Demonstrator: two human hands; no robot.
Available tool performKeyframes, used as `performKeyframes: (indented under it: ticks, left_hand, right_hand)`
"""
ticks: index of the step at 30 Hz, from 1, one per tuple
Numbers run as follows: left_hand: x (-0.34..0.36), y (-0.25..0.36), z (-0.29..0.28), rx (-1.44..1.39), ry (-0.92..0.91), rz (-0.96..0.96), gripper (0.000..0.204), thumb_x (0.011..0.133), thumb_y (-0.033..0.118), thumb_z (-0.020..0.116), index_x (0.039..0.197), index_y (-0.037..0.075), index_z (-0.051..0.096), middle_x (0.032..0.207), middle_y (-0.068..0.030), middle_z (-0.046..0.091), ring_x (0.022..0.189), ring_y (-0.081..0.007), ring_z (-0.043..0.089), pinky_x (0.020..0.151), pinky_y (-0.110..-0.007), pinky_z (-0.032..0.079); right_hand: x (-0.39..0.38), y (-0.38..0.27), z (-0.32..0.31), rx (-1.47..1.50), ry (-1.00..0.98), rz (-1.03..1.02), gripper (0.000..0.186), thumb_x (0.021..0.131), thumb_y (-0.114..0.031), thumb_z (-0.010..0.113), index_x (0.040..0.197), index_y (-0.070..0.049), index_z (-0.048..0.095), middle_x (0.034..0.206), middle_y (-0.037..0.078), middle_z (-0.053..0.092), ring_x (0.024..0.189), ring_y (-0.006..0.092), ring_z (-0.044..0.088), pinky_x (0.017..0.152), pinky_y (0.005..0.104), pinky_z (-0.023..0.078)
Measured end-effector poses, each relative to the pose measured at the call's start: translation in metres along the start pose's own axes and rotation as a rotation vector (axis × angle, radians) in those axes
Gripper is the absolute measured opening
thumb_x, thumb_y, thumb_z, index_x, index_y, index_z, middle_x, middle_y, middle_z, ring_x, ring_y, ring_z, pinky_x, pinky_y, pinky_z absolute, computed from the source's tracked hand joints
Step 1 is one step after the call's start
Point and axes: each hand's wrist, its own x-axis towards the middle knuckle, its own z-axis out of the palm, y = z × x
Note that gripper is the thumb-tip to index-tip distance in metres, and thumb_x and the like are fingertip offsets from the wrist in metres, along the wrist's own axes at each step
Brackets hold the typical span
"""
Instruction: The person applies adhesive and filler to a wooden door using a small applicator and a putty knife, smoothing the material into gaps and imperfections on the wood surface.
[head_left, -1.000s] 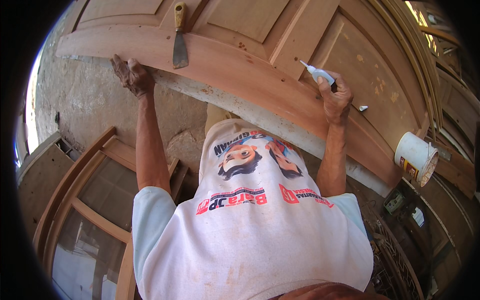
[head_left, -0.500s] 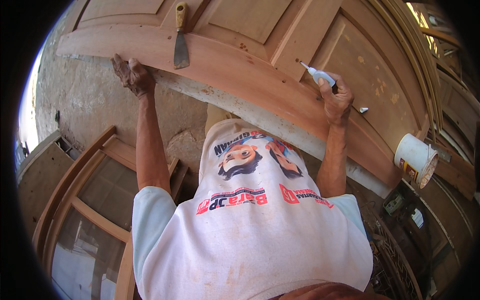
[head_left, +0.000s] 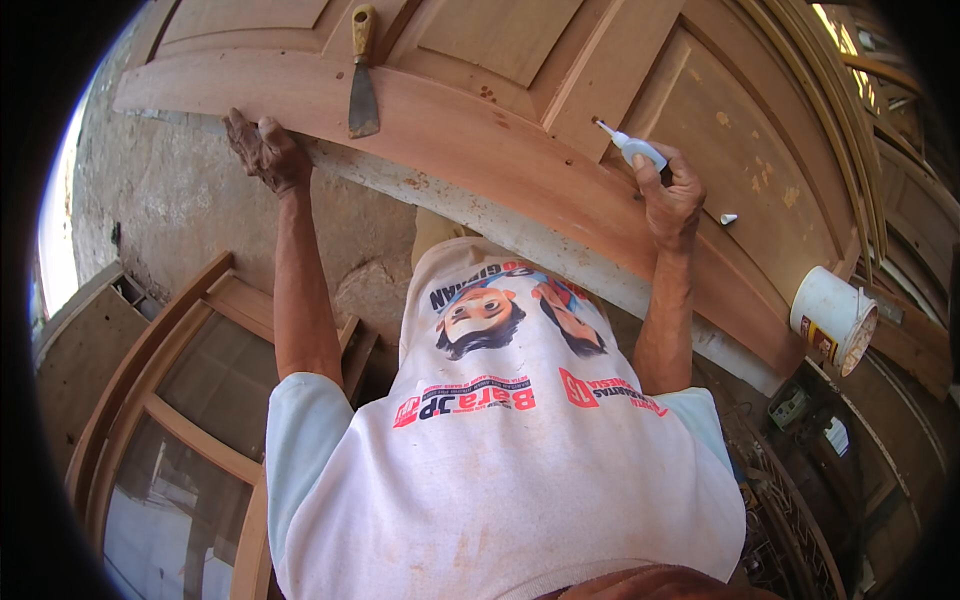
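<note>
My right hand (head_left: 672,200) grips a small white glue bottle (head_left: 638,150) with a long narrow nozzle. The nozzle's tip points at a small dark spot on a brown panelled wooden door (head_left: 470,120). Beside the door's near edge, at the left, is my left hand (head_left: 268,155). Its fingers are curled and coated with brown matter; what they hold, if anything, is unclear. A putty knife (head_left: 362,95) with a yellowish handle lies on the door, right of my left hand. Near my right hand lies a small white cap (head_left: 728,219).
A white tub (head_left: 832,318) stands by the door's right end. A framed wooden panel with glass (head_left: 190,400) leans at lower left. More wooden door pieces (head_left: 915,215) stand at the far right, with metal scrap (head_left: 790,500) below them.
The glue bottle has shifted very slightly left and up in my right hand. My left hand stays almost where it was.
</note>
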Motion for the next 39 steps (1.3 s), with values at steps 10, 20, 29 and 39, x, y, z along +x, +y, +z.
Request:
performKeyframes:
  ticks: [10,20,29,39]
  left_hand:
    - [-0.001,-0.009,0.005,-0.001,0.066,0.033,0.073,0.099,0.044,0.04,0.153,-0.004,0.045,0.162,-0.0288,0.038,0.152,-0.0424,0.032,0.125,-0.051,0.022]
    - [-0.001,-0.005,0.005,-0.018,0.066,0.033,0.073,0.098,0.044,0.04,0.153,-0.004,0.046,0.161,-0.0282,0.039,0.151,-0.0421,0.034,0.125,-0.051,0.023]
    - [-0.001,-0.009,0.001,0.02,0.005,0.034,0.075,0.1,0.043,0.036,0.155,-0.007,0.039,0.165,-0.0279,0.032,0.156,-0.0401,0.025,0.127,-0.05,0.019]
    - [-0.002,-0.001,0.003,0.001,0.019,0.034,0.078,0.1,0.048,0.039,0.157,-0.006,0.036,0.163,-0.0295,0.033,0.154,-0.0426,0.027,0.126,-0.052,0.018]
  right_hand:
    - [0.002,-0.001,0.0,-0.15,-0.021,-0.095,0.021,0.097,-0.017,0.074,0.111,-0.001,0.075,0.08,-0.004,0.064,0.069,0.0034,0.054,0.06,0.0224,0.045]
    - [0.002,0.003,0.0,-0.072,-0.02,-0.059,0.022,0.097,-0.019,0.075,0.11,-0.001,0.075,0.08,-0.004,0.065,0.069,0.0041,0.054,0.06,0.0231,0.046]
    - [0.0,0.001,0.004,0.008,-0.012,0.027,0.023,0.097,-0.019,0.075,0.11,0.0,0.075,0.078,-0.004,0.063,0.07,0.0038,0.054,0.061,0.0233,0.046]
    - [-0.004,-0.022,0.018,0.372,0.068,-0.08,0.025,0.096,-0.012,0.075,0.118,-0.001,0.07,0.104,0.002,0.07,0.09,0.0079,0.063,0.08,0.0251,0.052]
